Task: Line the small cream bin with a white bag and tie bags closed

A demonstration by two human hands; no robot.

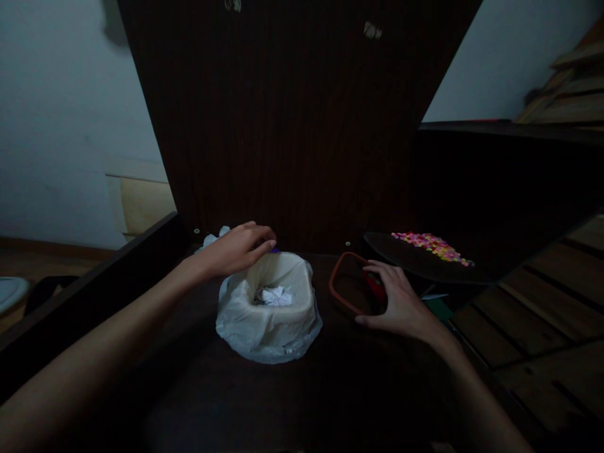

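A small bin (268, 324) stands on the dark surface, lined with a whitish plastic bag that folds over its rim; crumpled white paper (277, 296) lies inside. My left hand (245, 246) is at the bin's back left edge, fingers bent and thumb close to them. A bit of purple shows at its fingertips; what it holds is hidden. To the right, my right hand (395, 296) spans an orange-brown rim ring (334, 283), thumb on its near side and fingers at its far side. Under those fingers is a red object (375, 284), mostly covered.
Small pink and yellow pieces (434, 244) lie in a heap on a dark sheet at the back right. A green item (438, 308) is beside my right wrist. A tall dark panel (292, 138) rises behind, and a raised ledge (89, 277) runs along the left.
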